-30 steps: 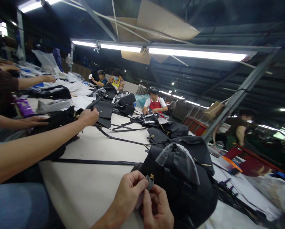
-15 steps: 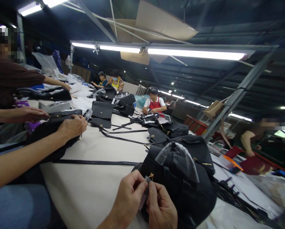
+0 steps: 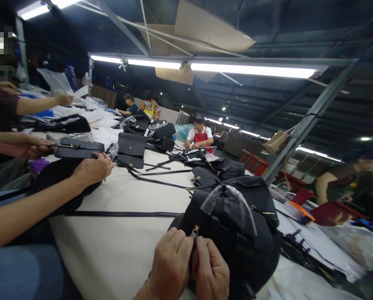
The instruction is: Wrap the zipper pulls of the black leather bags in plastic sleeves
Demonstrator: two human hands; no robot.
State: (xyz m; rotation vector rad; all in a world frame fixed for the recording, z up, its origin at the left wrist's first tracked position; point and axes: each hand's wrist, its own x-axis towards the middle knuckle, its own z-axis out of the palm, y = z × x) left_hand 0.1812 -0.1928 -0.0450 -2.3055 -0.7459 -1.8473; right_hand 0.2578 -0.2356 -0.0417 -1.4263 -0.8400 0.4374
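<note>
A black leather backpack (image 3: 233,246) lies on the white-covered work table (image 3: 111,241) right in front of me, its top handle sleeved in clear plastic film (image 3: 226,203). My left hand (image 3: 170,264) and my right hand (image 3: 209,266) press together against its front. Between my fingertips they pinch a small gold clasp (image 3: 195,230) on a narrow strap end, with most of that strap hidden by my fingers. The lower part of the backpack is hidden behind my right hand.
Long black straps (image 3: 120,213) and several black bags (image 3: 130,150) lie along the table. A co-worker's hands (image 3: 94,168) rest on a black bag at the left. More workers sit beyond and to the right, among plastic sheets and red bins.
My hands have drawn closer around the clasp, now covering the grey strip. The co-worker's left-hand bag now lies flatter, and my view has tilted slightly.
</note>
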